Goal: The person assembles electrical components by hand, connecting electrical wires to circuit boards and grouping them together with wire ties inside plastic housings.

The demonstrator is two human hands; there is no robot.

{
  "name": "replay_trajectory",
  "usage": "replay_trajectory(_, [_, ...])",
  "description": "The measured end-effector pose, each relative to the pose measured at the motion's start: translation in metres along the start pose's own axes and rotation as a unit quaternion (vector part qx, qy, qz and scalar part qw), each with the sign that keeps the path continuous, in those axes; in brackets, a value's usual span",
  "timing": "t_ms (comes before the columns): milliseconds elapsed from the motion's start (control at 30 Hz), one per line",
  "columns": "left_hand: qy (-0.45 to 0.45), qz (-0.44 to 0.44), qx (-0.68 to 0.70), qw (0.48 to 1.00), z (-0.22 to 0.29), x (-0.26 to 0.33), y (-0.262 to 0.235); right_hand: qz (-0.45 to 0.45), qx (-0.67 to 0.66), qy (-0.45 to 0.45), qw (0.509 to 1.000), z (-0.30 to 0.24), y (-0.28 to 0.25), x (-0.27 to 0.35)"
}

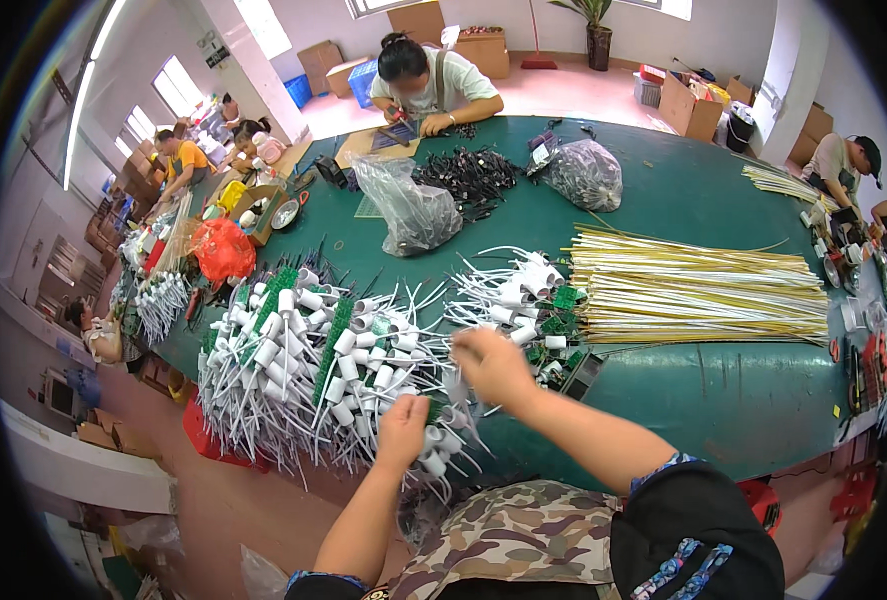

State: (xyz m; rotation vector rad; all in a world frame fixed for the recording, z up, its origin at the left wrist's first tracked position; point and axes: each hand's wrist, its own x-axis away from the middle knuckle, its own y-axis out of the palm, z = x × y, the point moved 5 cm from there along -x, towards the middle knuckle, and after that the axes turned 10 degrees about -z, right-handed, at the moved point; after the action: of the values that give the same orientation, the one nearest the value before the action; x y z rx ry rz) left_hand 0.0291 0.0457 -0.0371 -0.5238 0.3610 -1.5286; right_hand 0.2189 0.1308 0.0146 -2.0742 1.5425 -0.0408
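Note:
My left hand (402,432) is closed at the near right edge of a big heap of white cylindrical sockets (348,368) with white wires and green circuit boards. What its fingers grip is hidden. To the right and slightly farther off, my right hand (495,368) is raised with bent fingers drawn together, a little blurred. Whatever it pinches cannot be made out. Just beyond it lies a smaller bunch of white sockets with wires (511,290). Green circuit boards (563,310) lie beside that bunch.
Long white and yellow strips (698,290) lie bundled on the green table (663,400). Farther back are black cable parts (468,180), clear plastic bags (403,205) and a red bag (224,250). A co-worker (433,85) sits across the table; others work at both sides.

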Motion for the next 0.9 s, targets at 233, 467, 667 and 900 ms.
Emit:
replay_trajectory(233, [-0.034,0.056,0.106,0.992,-0.025,0.01,-0.03,0.145,-0.408,0.145,0.89,0.103,-0.043,-0.058])
replay_trajectory(467, [-0.019,-0.014,0.086,0.996,0.024,0.007,-0.031,0.163,0.182,0.113,0.963,0.135,-0.064,-0.015])
replay_trajectory(667, [-0.049,-0.137,0.159,0.977,0.035,-0.02,-0.001,-0.144,-0.058,-0.01,0.988,0.018,-0.02,0.007])
replay_trajectory(900, [-0.001,-0.199,0.118,0.973,0.034,-0.02,0.018,-0.274,-0.028,-0.044,0.96,0.002,0.008,0.032])
